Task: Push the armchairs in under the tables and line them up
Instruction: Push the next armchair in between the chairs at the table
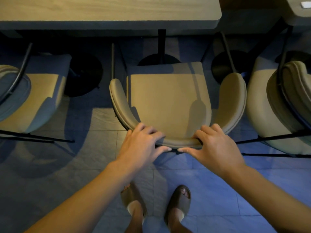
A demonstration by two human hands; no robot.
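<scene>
Both hands, left hand and right hand, fingers curled gripping armchair backrest.

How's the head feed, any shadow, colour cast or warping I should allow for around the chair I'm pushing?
Head view: warm light on the middle armchair seat, bluish cast on the floor, deep shadow under the table; wide-angle bending tilts the side chairs; left hand and right hand sharp.
</scene>
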